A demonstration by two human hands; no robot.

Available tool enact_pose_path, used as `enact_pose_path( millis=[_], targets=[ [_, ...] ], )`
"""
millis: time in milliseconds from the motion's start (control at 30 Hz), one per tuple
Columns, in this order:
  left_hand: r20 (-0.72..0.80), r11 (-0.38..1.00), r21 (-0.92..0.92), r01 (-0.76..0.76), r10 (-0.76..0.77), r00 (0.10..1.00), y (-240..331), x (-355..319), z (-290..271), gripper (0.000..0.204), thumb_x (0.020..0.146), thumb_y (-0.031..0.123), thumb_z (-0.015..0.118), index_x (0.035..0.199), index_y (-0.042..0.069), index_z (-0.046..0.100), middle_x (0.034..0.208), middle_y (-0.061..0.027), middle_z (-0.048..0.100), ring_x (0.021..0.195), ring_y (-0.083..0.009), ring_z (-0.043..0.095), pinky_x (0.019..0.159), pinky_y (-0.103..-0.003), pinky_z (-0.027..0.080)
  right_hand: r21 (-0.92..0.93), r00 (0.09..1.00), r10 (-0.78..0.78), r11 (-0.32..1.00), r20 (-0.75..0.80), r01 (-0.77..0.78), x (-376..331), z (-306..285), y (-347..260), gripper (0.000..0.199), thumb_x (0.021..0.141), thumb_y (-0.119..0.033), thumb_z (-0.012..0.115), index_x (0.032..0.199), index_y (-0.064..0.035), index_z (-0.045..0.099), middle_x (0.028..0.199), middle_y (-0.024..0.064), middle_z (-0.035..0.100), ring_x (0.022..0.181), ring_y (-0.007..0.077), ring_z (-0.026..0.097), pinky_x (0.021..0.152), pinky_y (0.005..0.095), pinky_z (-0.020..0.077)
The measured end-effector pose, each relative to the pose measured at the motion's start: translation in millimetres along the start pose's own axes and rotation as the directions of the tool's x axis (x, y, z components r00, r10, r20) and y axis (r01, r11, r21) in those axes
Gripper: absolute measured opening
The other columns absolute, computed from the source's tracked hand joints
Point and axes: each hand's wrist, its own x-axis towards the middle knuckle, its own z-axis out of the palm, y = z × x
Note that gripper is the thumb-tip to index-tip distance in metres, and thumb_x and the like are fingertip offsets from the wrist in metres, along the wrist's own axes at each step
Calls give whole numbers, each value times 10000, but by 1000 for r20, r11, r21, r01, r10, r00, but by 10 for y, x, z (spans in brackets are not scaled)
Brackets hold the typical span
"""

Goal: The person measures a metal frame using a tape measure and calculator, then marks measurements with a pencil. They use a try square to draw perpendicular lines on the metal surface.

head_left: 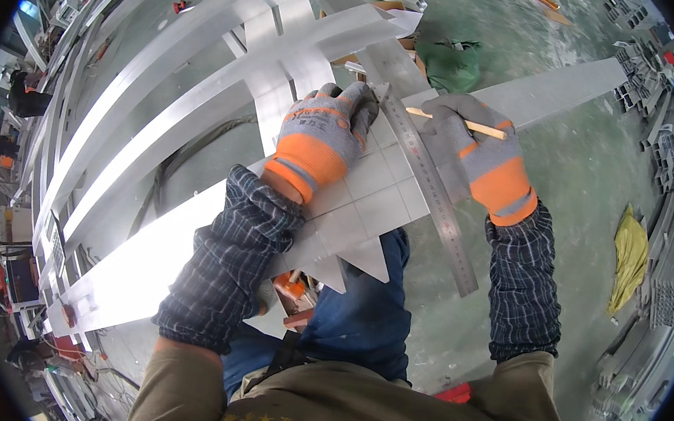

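My left hand (324,132), in a grey and orange glove, presses down on a silver metal sheet (376,182) scored with a grid of lines. Its fingers are bent and closed at the upper end of a steel ruler (430,175), whose exact grip is hidden under the glove. The ruler slants down to the right across the sheet, its lower end sticking out past the edge. On the ruler's right side, my right hand (485,152), gloved alike, pinches a yellowish pencil (484,130) lying nearly level, its tip toward the ruler. Pointed tabs (366,264) jut from the sheet's near edge above my knee.
Long curved metal strips (181,57) sweep across the left. A flat metal bar (555,89) extends to the upper right. Behind the work lies a green bag (452,63). Stacked metal profiles (671,243) line the right, beside a yellow cloth (629,259).
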Motion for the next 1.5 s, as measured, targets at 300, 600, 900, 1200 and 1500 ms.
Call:
enact_pose_path(
  millis=[300,600,900,1200,1500],
  targets=[
    [-57,1000,19,-3,4,998,-5,14,71,343,1017,364,585,1291,176,669,1082,-204,676,1021,-416,671,906,-485,540,-442,933,-350,827,82,349,-685,-384,-63,164,808,-13,683,970,-10,658,944,89,684,816,299,675,692,392,531],
    [-16,997,-62,37,-38,999,-1,2,-33,436,1011,406,566,1370,167,625,1216,-208,668,1137,-395,655,987,-482,522,44,956,78,997,-282,-69,-1054,-477,-511,86,945,11,625,1010,1,681,1008,106,725,831,185,675,722,310,548],
    [-488,985,-108,-136,66,870,-679,-1025,-742,366,978,174,686,1328,75,650,1197,-197,704,1031,-353,701,868,-430,578,203,916,108,979,-385,-30,-1055,-214,-38,140,987,5,544,1051,-8,668,926,85,703,759,127,633,655,295,515],
    [-391,760,-571,311,-585,710,-2331,-3255,-805,487,1111,277,538,1465,-56,510,1288,-74,638,1135,-126,579,964,-261,484,109,923,145,988,-355,-113,-919,-144,116,117,973,-58,569,1005,-10,671,817,69,671,674,116,573,608,304,479],
    [-424,729,-608,315,-634,647,-2775,-3698,-756,497,1103,342,548,1391,-63,572,1211,-107,665,1038,-182,578,938,-315,474,207,923,156,975,-352,-86,-470,-141,49,151,992,-106,576,1026,-7,685,822,62,692,692,107,609,625,290,515]
  ],
)
